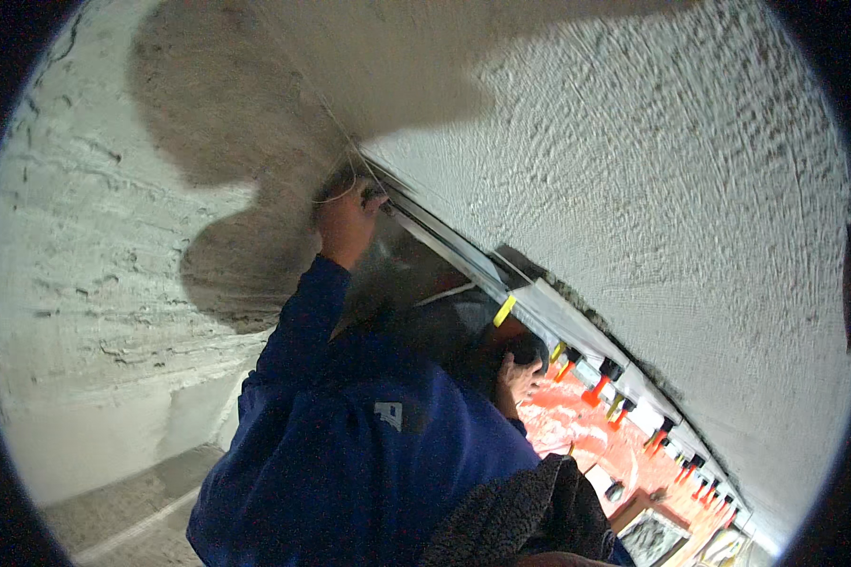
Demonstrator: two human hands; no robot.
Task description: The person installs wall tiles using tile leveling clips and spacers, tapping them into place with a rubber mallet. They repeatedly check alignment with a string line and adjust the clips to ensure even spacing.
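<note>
My left hand [349, 222], in a blue sleeve, is raised at the seam between two plastered surfaces, its fingers closed at a thin pale cord [379, 180] and a small dark item I cannot make out. A long pale strip [451, 249] runs from there down to the right, with a yellow tab [504, 310] on it. Lower right, my right hand [517, 376] has curled fingers against a rounded black object [531, 350], partly in shadow. Further along the strip sits a row of orange and black clips [603, 383].
A ridged grey plaster surface [662, 180] fills the upper right, and a cracked, rougher one [76, 246] the left. A bright orange-red surface [577, 425] lies beyond the clips, with a framed grey panel [652, 534] at lower right. My jacket and a dark fleece fill the bottom middle.
</note>
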